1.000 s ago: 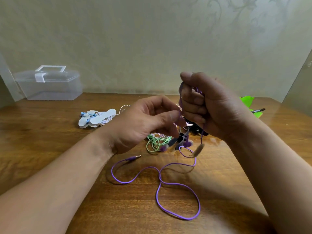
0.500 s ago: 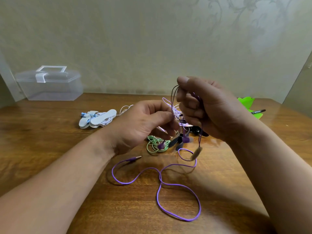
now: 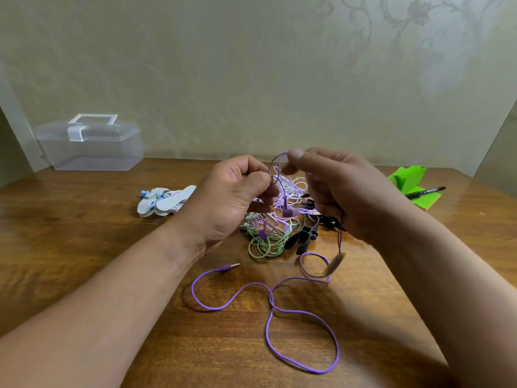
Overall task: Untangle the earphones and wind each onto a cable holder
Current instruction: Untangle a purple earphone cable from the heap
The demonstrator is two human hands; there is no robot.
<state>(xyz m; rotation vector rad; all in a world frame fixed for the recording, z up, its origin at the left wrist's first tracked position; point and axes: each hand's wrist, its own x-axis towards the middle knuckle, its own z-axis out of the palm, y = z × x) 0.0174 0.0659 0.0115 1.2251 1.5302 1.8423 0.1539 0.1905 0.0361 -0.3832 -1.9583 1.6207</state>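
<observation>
Since half a second ago the hands have drawn apart and the right fist has loosened into a pinch, so a raised loop of the purple earphone cable now shows between them. Far left, at the back of the wooden table: clear plastic box, lid on. Right of it, beside the left wrist: white earphones wound on pale holders, lying flat. Left hand: thumb and forefinger pinch a thin strand of the cable, other fingers curled in. Below it the jack plug lies on the table; from there the cable runs rightward in slack loops toward the near edge. Between the hands a purple earbud hangs above the tangled pile of lilac, white and green cables, with a black holder at the pile's right side. Right hand: thumb and forefinger pinch the top of the loop, remaining fingers curled; the cable drops from under the palm to a blurred inline piece, contact with the table cannot be told. Far right: green paper with a black pen across it
</observation>
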